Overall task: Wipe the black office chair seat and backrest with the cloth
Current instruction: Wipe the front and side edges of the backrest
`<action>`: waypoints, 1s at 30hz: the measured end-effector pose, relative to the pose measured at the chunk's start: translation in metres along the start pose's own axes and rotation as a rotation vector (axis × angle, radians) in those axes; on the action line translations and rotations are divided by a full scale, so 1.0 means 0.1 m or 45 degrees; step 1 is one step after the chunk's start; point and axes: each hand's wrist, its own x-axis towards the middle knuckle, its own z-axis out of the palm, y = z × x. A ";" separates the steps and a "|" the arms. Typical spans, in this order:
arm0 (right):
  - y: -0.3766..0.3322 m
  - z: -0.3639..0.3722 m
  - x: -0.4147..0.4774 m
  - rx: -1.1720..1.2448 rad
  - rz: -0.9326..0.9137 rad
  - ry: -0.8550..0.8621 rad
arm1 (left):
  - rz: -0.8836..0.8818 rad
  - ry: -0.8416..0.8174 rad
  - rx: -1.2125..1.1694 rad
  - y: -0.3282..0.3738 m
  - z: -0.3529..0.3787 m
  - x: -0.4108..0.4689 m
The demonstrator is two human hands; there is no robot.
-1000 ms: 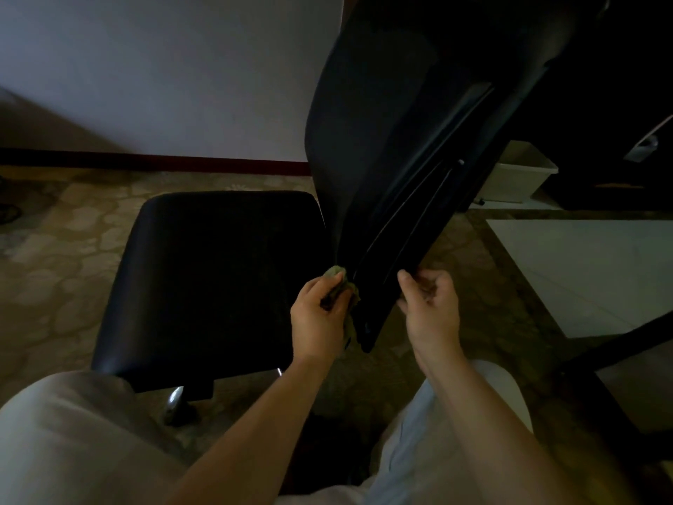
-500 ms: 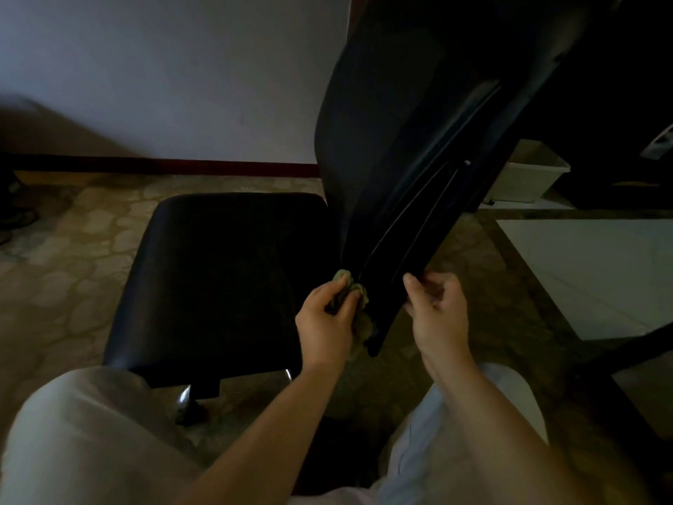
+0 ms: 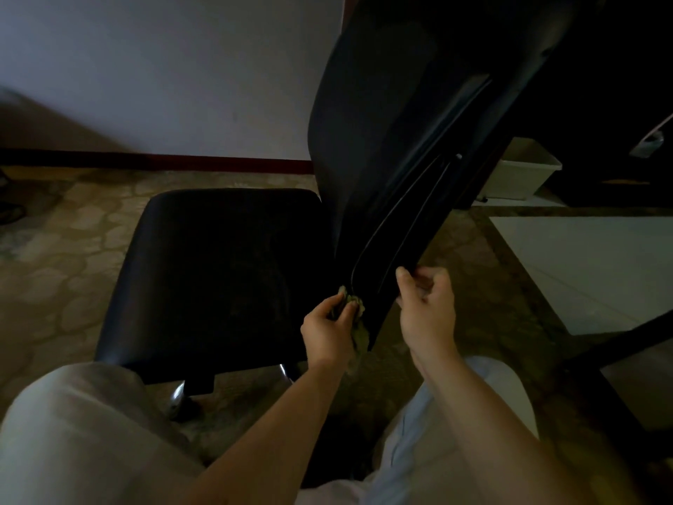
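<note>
Dim patterned floor [image 3: 73, 256]. Pinching cloth [image 3: 360, 335] in left hand [image 3: 327, 333] at backrest [image 3: 400, 140] bottom edge, gripping same edge with right hand [image 3: 428, 311] (wipe path: upward).

A person's left hand [image 3: 326, 331] pinches a bunched greenish cloth [image 3: 362, 335] against the lower left edge of a black office chair's backrest [image 3: 393, 147]. The right hand [image 3: 428, 315] grips the lower right edge, thumb on the near face. The backrest rises tilted toward the far right, with two pale lines running down its panel. To its left lies the black seat [image 3: 225, 271], and a chrome part of the base [image 3: 177, 393] shows beneath its near edge. Knees in light trousers [image 3: 73, 442] fill the near corners of the dim scene. A patterned floor [image 3: 62, 286] meets a pale wall [image 3: 164, 74] along a dark red skirting. A white bin [image 3: 524, 173] stands at far right.
</note>
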 end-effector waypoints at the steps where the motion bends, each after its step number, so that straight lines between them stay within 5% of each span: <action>1: 0.00 0.00 0.00 0.002 0.014 -0.013 | -0.015 -0.065 0.122 -0.04 -0.02 0.01; 4: -0.02 -0.06 0.00 0.012 0.045 -0.090 | 0.006 -0.191 0.405 -0.17 -0.11 0.00; 11: -0.12 -0.25 -0.06 -0.033 -0.022 -0.223 | -0.020 -0.078 0.195 0.03 -0.47 -0.06; 16: -0.49 -0.36 -0.07 -0.007 -0.267 -0.230 | 0.313 -0.084 0.029 0.98 -0.55 -0.20; 24: -0.97 -0.32 -0.02 0.083 -0.528 -0.092 | 1.206 -0.017 0.308 2.20 -0.28 -0.30; 30: -1.02 -0.26 -0.03 0.151 -0.489 -0.045 | 1.321 -0.133 0.410 2.21 -0.06 -0.22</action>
